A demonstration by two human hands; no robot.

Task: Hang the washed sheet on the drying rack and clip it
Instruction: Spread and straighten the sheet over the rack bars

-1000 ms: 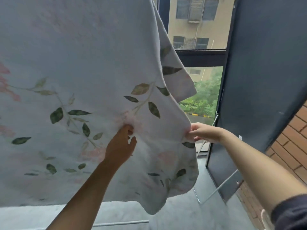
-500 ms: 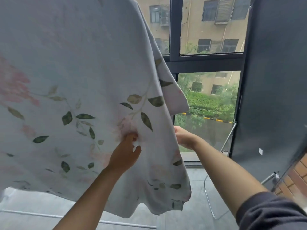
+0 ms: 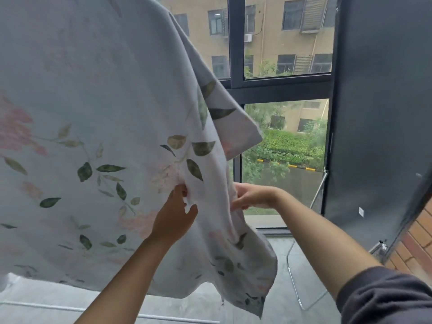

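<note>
**Sheet draped, both hands working its right edge**

The sheet (image 3: pixel 93 113) is hanging from somewhere above frame, presumably over the top rail of the drying rack (image 3: pixel 46 306). Only the rack's lower tubing is showing. The left hand (image 3: pixel 175 216) is bunching a fold of the front face in curled fingertips, thumb splayed free. The right hand (image 3: pixel 252 197) is pinching the side hem just beside it. They're likely tensioning that corner flat, ready for clipping. No clips are showing.

Right hand (image 3: pixel 253 197) slid along sheet (image 3: pixel 93 113) — nearer left hand (image 3: pixel 174 216).
</note>
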